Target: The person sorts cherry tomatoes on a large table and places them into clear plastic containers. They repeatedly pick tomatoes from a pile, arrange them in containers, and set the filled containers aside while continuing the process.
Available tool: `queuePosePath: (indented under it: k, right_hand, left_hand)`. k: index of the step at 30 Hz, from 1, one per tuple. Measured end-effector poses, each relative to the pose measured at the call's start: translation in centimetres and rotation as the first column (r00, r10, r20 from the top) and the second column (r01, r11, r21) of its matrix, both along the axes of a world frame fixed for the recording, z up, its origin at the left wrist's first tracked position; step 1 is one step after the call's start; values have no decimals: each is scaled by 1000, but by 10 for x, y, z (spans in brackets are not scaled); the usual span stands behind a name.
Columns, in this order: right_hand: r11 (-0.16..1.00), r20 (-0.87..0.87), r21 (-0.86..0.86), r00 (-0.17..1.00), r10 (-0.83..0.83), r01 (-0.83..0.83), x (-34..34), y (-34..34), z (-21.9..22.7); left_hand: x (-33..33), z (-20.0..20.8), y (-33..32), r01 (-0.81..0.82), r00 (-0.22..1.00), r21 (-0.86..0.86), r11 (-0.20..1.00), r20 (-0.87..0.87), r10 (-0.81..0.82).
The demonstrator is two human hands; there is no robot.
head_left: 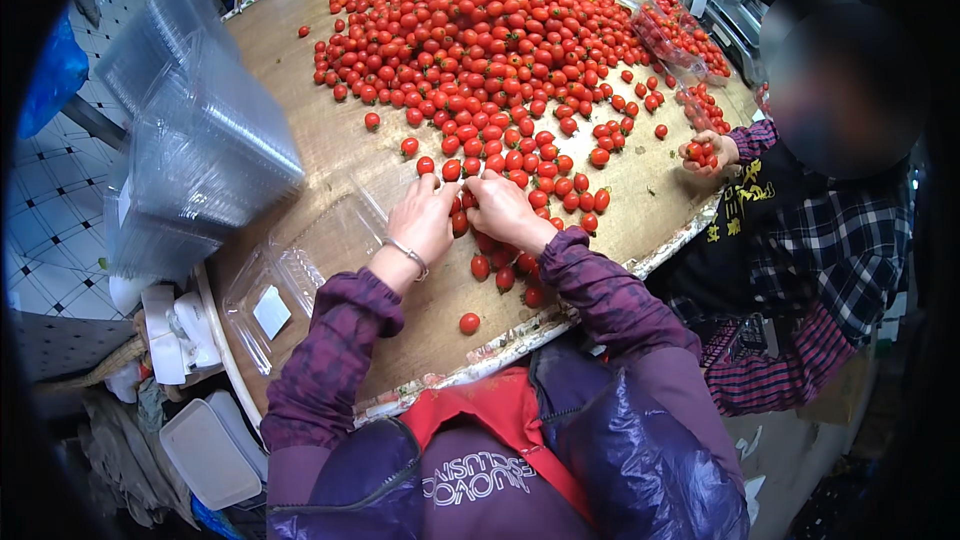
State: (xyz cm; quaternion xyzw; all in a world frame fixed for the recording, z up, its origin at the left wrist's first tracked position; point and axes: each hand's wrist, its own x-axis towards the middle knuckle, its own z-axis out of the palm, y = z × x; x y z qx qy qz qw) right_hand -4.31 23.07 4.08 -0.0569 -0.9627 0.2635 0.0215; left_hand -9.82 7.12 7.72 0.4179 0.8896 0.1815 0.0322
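Red cherry tomatoes point(490, 50) lie heaped across the table, thinning into a loose trail toward me. At the near end of that trail, my left hand point(420, 222), with a bangle at its wrist, has its fingers bent down onto cherry tomatoes. Close beside it, my right hand point(507, 208) curls its fingers over more of them; its palm side is hidden. Between the two hands a few tomatoes point(460, 223) show. Left of my left hand lies an open clear plastic clamshell box point(345, 230), with a white paper piece point(271, 312) in its near part.
Nested clear plastic boxes point(215, 130) stand tall at the left edge of the wooden table point(290, 90). A co-worker's hand point(708, 153) holds tomatoes at the right. Filled clear boxes point(670, 40) and scales point(735, 40) sit farther back. A white lidded tub point(212, 452) is below left.
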Motion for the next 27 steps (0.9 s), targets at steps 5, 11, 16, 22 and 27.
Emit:
queuePosePath:
  k: [5, 11, 16, 22, 27]
  right_hand:
    - [966, -101, -252, 992, -79, 51, 16, 22, -1]
    - [44, 220, -972, 959, -181, 231, 59, 44, 15]
    - [22, 209, -977, 975, -81, 212, 75, 43, 7]
    - [30, 274, -962, 958, 90, 272, 93, 20, 9]
    - [174, 265, -951, 964, 21, 257, 147, 31, 27]
  left_hand:
    - [-4, -21, 16, -3, 1000, -234, 972, 17, 7]
    - [-2, -25, 18, -8, 997, -73, 997, 74, 13]
    - [13, -1, 17, -4, 954, 324, 946, 284, -93]
    - [63, -8, 7, -14, 829, 518, 855, 485, -280]
    - [76, -10, -5, -38, 562, 387, 921, 771, -300]
